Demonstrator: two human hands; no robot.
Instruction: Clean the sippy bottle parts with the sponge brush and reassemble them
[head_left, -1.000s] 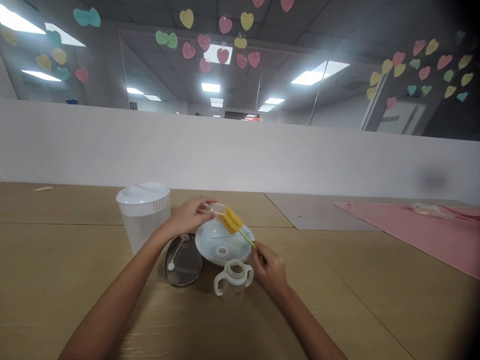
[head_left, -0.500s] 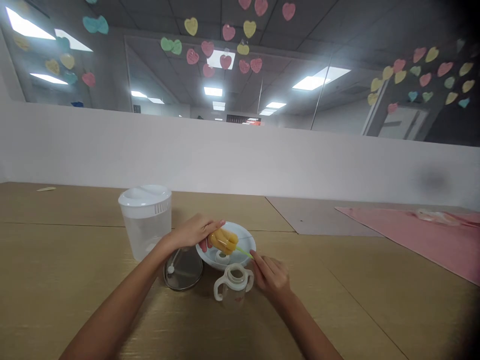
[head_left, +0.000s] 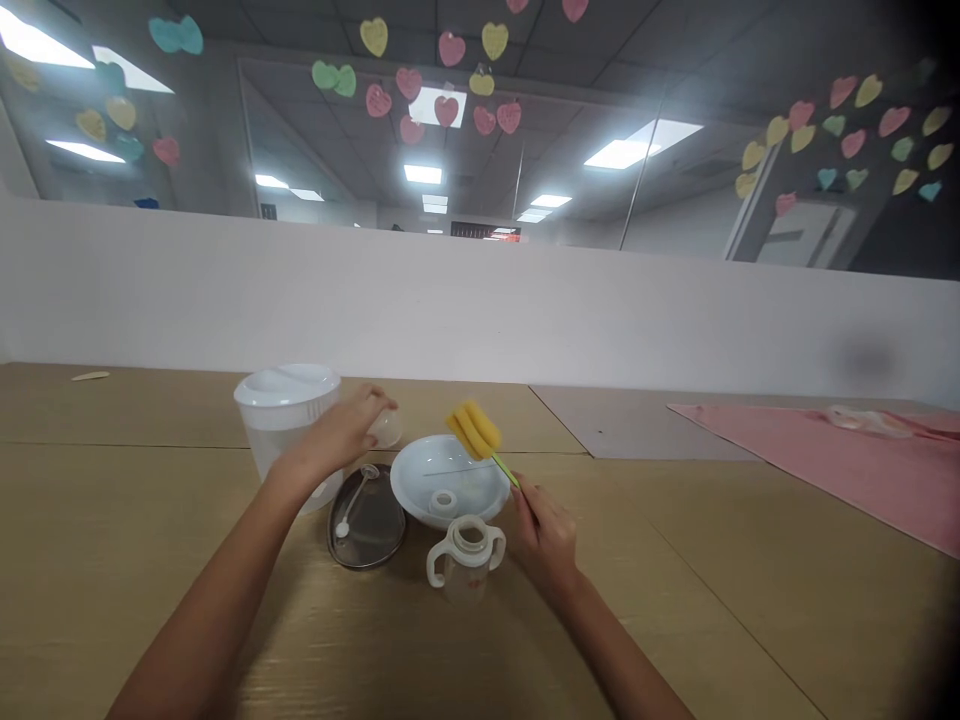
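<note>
My right hand (head_left: 550,528) is closed round the green handle of a yellow sponge brush (head_left: 474,430), its head raised over the white bowl (head_left: 405,495). My left hand (head_left: 341,435) grips a clear dome-shaped cap (head_left: 387,428) by its side, left of the bowl and just off or on the table; which, I cannot tell. In the bowl lie a small white ring (head_left: 443,502) and a thin straight rod (head_left: 457,472). A clear baby bottle (head_left: 466,575) with two white handles stands upright and uncapped in front of the bowl.
Below my left forearm and hand is a dark metal tray (head_left: 375,535) bearing a white straw piece with a weighted end (head_left: 352,505). A tall translucent bucket with a white lid (head_left: 287,385) stands behind my left arm. A pink cloth (head_left: 817,450) covers the table's right side.
The yellow sponge has come out of the clear cap and risen slightly. My left hand has moved left and back with the cap, away from the bowl.
</note>
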